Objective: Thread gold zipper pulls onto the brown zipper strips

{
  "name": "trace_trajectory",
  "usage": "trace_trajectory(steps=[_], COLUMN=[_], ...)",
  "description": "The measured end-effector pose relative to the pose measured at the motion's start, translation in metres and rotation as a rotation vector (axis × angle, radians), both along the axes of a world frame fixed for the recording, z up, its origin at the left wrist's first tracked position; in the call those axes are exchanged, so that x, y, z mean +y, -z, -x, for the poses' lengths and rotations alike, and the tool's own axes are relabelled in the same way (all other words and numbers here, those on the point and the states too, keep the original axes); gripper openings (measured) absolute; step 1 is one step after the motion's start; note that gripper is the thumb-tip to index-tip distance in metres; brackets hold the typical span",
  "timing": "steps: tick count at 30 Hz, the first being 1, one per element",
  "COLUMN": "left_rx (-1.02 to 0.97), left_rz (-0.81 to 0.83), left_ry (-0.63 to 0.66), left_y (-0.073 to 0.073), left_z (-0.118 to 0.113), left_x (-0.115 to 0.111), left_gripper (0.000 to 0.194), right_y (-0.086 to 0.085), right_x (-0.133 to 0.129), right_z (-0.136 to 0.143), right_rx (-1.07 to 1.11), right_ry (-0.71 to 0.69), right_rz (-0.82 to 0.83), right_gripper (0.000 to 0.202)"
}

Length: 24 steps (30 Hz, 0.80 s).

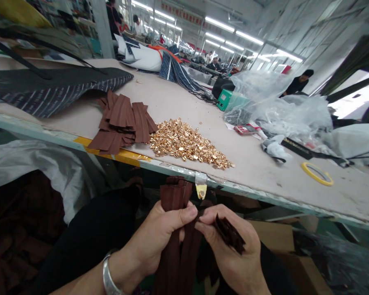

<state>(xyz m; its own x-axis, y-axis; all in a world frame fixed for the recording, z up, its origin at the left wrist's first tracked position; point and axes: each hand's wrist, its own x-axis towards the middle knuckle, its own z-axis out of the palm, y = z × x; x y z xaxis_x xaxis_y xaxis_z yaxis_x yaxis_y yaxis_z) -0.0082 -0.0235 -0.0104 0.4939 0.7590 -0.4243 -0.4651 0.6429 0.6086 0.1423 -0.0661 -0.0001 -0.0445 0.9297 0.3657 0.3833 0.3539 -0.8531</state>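
Observation:
My left hand, with a silver bangle at the wrist, is closed around a bundle of long brown zipper strips. The thumb presses across them, and their lower ends hang down toward my lap. Close beside it, my right hand pinches at the edge of the strips with thumb and forefinger. More folded brown zipper strips stick out of its palm. Just above the fingertips, a yellow holder with a small gold piece on it is taped to the table edge. The exact pinch point is partly hidden.
A heap of gold zipper sliders lies on the table, beside a pile of brown strips. Clear plastic bags, a green box and a yellow tape roll are to the right. Several people are farther back.

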Motion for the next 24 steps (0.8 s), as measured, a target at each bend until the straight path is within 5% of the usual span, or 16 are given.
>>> trace_trajectory(steps=[4, 9, 17, 24], left_rx=[-0.009, -0.126, -0.032, 0.052], left_rz=[0.113, 0.046, 0.058, -0.067], left_ry=[0.008, 0.062, 0.010, 0.058], left_y=[-0.004, -0.007, -0.007, -0.016], left_z=[-0.001, -0.001, 0.000, -0.002], left_x=[0.001, -0.002, 0.004, 0.012], left_gripper=[0.022, 0.012, 0.023, 0.022], right_y=[0.003, 0.007, 0.005, 0.000], right_x=[-0.003, 0.002, 0.004, 0.010], right_z=[0.002, 0.009, 0.011, 0.014], right_rx=[-0.057, 0.316, 0.788, 1.026], right_ry=[-0.045, 0.220, 0.100, -0.041], right_rz=[-0.135, 0.136, 0.633, 0.749], right_gripper=[0.018, 0.015, 0.032, 0.029])
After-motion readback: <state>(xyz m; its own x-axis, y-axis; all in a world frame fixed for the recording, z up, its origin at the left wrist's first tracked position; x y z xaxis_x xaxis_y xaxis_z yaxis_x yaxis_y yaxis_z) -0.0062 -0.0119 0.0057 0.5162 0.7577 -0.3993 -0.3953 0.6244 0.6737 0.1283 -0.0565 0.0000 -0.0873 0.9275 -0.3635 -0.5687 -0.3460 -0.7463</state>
